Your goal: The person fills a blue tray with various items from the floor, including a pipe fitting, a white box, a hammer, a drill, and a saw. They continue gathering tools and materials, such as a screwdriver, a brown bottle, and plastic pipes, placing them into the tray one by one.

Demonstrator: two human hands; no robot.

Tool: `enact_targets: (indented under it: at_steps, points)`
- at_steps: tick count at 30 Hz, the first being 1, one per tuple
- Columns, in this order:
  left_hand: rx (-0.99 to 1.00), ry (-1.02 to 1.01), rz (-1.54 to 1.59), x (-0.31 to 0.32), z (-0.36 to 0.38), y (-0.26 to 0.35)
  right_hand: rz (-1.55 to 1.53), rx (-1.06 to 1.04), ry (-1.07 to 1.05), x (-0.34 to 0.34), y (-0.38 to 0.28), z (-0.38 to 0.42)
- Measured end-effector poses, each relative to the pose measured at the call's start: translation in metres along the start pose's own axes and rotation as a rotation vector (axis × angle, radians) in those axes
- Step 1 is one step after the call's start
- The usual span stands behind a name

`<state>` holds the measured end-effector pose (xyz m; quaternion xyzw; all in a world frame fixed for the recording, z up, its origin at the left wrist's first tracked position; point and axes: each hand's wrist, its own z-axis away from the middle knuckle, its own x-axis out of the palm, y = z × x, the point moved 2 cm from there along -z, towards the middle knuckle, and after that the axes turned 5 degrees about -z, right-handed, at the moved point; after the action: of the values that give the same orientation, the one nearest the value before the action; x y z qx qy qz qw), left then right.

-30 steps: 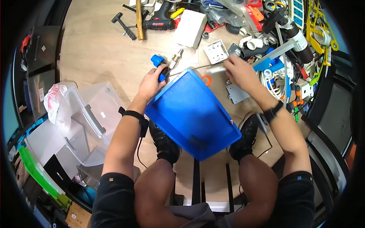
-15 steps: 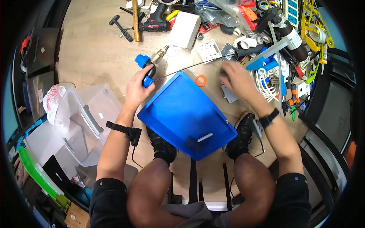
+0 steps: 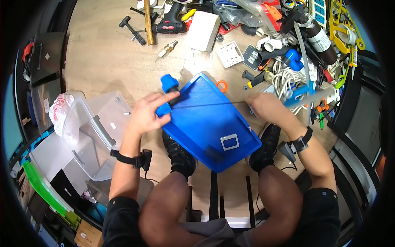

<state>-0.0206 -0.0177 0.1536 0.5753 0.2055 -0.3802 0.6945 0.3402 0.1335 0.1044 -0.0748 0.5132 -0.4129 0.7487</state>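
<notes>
While the left hand (image 3: 146, 113) grips the blue fitting (image 3: 169, 85), right hand (image 3: 264, 108) hold is unclear.

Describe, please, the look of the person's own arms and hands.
The left hand and right hand are ungloved. Each forearm wears a black strap with a dark, angular device and thin dark cable. Short black sleeves carry small square marks: tan left, blue right.

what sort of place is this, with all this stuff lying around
Probably a workshop or repair corner, though a cluttered storeroom is possible: a power drill, coiled white cable and a box-shaped wall-socket housing lie out together.
</notes>
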Motion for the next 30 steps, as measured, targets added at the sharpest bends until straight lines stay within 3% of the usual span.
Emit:
enact_targets:
  at_steps: [4, 5, 7, 9, 13, 15, 16, 20, 23, 25, 26, 28, 30]
  points:
    - [0.016, -0.177, 0.097, 0.028, 0.007, 0.016, -0.039, -0.011, -0.064, 0.025, -0.006, 0.015]
    - [-0.078, -0.270, 0.174, 0.034, 0.009, 0.024, -0.110, -0.051, -0.049, 0.037, 0.000, 0.015]
    - [-0.084, -0.353, 0.140, 0.052, 0.013, 0.028, -0.175, -0.086, -0.024, 0.041, 0.006, 0.015]
    - [-0.124, -0.482, 0.096, 0.059, 0.014, 0.032, -0.009, -0.171, 0.155, 0.035, 0.004, 0.013]
    - [-0.124, -0.351, 0.168, 0.063, 0.017, 0.022, 0.063, -0.213, 0.322, -0.003, -0.003, 0.024]
    - [-0.149, -0.302, 0.204, 0.064, 0.015, 0.019, -0.076, -0.150, 0.117, -0.012, 0.001, 0.038]
    - [-0.169, -0.255, 0.240, 0.065, 0.014, 0.017, -0.079, -0.155, 0.119, -0.014, 0.003, 0.047]
    - [-0.136, -0.346, 0.053, 0.091, 0.010, -0.003, -0.137, 0.236, -0.354, -0.019, 0.013, 0.095]
    - [-0.107, -0.423, -0.124, 0.121, 0.013, -0.024, -0.212, 0.117, -0.177, -0.009, 0.052, 0.150]
    - [-0.118, -0.469, -0.172, 0.126, 0.015, -0.028, -0.494, 0.356, -0.271, -0.015, 0.065, 0.176]
    - [-0.130, -0.509, -0.218, 0.128, 0.014, -0.029, -0.493, 0.361, -0.267, -0.013, 0.068, 0.185]
    - [-0.074, -0.459, -0.233, 0.127, 0.012, -0.031, -0.756, 0.552, -0.298, 0.006, 0.076, 0.202]
    - [-0.030, -0.419, -0.246, 0.123, 0.009, -0.024, -0.896, 0.506, -0.315, 0.035, 0.070, 0.198]
